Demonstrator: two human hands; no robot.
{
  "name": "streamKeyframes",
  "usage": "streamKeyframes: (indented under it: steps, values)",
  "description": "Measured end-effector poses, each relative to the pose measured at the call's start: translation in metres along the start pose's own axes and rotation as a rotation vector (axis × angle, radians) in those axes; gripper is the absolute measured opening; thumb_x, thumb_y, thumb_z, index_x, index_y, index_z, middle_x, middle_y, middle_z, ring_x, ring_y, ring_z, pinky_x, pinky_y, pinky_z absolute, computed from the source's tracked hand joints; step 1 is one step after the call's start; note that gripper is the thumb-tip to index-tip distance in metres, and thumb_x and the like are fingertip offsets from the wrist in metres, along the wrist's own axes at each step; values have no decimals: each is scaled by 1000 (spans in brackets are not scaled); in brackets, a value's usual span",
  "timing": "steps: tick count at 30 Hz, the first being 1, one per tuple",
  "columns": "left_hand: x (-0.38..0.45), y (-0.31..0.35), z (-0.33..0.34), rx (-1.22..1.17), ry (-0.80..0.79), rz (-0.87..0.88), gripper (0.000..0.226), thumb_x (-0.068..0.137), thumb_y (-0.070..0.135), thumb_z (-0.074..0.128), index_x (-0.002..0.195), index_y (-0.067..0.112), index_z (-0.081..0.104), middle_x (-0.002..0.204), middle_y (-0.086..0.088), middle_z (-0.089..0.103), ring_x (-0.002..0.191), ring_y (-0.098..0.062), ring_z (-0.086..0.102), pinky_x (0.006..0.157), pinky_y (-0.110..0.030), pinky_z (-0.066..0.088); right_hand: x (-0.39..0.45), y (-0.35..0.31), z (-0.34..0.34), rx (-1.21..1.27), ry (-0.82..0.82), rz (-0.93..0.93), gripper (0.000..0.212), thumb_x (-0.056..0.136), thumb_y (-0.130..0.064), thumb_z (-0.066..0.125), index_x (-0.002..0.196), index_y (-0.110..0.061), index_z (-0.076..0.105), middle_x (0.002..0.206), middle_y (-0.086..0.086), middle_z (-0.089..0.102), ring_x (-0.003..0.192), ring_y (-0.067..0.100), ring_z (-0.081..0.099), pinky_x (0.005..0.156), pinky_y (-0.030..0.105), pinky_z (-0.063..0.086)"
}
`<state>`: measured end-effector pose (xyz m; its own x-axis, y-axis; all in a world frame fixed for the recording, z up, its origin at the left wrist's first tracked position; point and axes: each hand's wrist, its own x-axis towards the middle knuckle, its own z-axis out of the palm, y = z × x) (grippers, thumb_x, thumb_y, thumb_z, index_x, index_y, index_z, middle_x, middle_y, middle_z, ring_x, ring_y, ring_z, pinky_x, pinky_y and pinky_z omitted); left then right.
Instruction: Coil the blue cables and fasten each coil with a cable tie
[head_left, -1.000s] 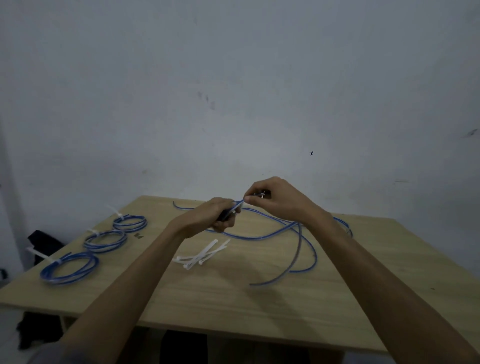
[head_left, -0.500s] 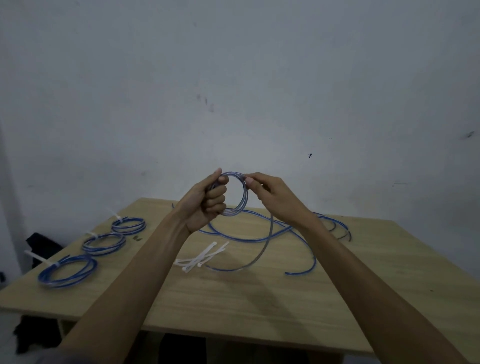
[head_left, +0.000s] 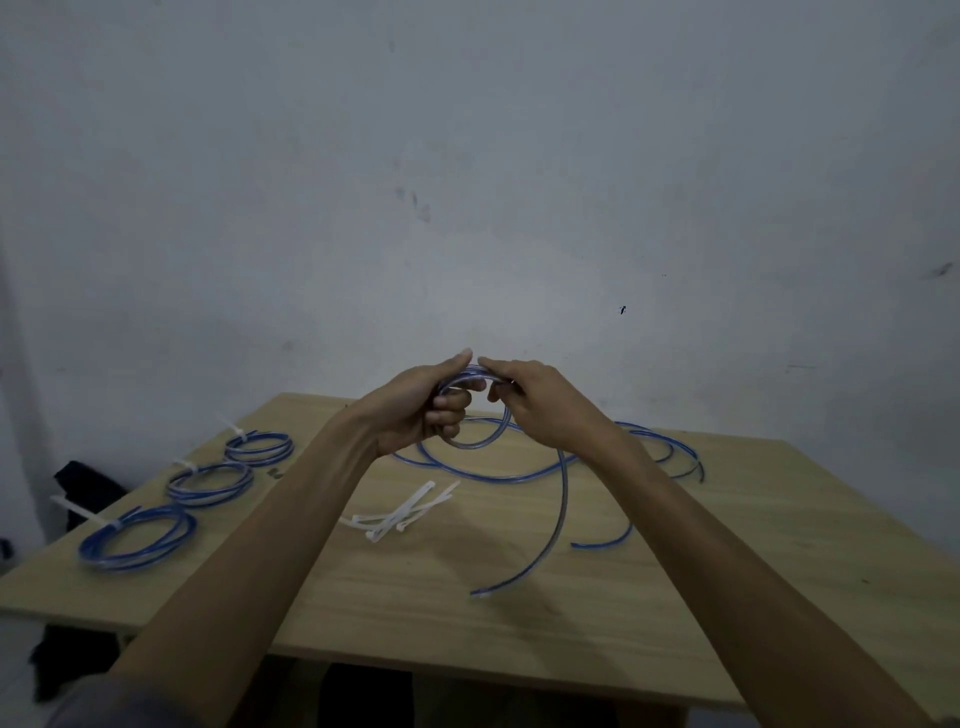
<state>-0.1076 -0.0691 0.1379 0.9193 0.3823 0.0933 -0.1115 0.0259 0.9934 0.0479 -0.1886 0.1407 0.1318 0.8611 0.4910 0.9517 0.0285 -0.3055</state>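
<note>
While both hands, left (head_left: 415, 410) and right (head_left: 540, 410), clamp one blue cable (head_left: 558, 499), three tied coils (head_left: 210, 483) lie at nine o'clock on the surface (head_left: 519, 613)

Hands: left hand (head_left: 415, 410) and right hand (head_left: 540, 405) raised side by side above the far middle of the tabletop (head_left: 519, 623), a small coil (head_left: 475, 410) between them
Loose cables (head_left: 519, 473): on the tabletop under and right of the hands; one tail runs toward the near edge
Cable ties (head_left: 400, 514): centre, before the hands
Tied coils (head_left: 137, 538): three in a row along the left edge
</note>
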Motion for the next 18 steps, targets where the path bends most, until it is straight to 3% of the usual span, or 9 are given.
streamKeyframes:
  steps: [5, 9, 12, 16, 18]
  values:
    - [2, 3, -4, -100, -118, -103, 54, 102, 52, 40, 76, 10, 62, 43, 9, 23, 35, -6, 21, 43, -21, 29, 1, 1, -4, 30, -46, 8, 43, 105, -11, 42, 146, -19, 51, 101, -6, 65, 90, 16, 61, 80, 27, 46]
    - [5, -1, -4, -120, -149, -161, 46, 104, 43, 40, 66, 17, 49, 46, 10, 22, 37, -5, 20, 40, -20, 20, 1, 6, -14, 109, -50, 13, 40, 98, -29, 62, 138, -23, 60, 110, -8, 69, 84, 9, 64, 80, 28, 50]
    - [4, -4, -4, -167, -192, -193, 42, 104, 39, 41, 66, 20, 42, 48, 10, 22, 40, -5, 16, 40, -20, 18, -1, 7, -32, 222, -58, 77, 43, 90, -38, 73, 130, -26, 65, 105, -8, 70, 76, 8, 64, 77, 27, 51]
    - [4, -2, -5, -273, -252, -149, 42, 105, 38, 38, 66, 22, 38, 47, 11, 20, 43, -8, 9, 41, -22, 13, -3, 7, -37, 186, 88, 48, 23, 93, -39, 69, 102, -19, 76, 81, -7, 72, 63, 7, 58, 61, 21, 46]
    - [6, 2, -9, -422, -312, -77, 43, 105, 38, 36, 65, 22, 40, 50, 10, 15, 42, -10, 9, 41, -22, 14, -4, 11, -30, 230, 224, 39, 27, 101, -34, 58, 96, -14, 76, 70, -3, 70, 51, 6, 49, 55, 19, 38]
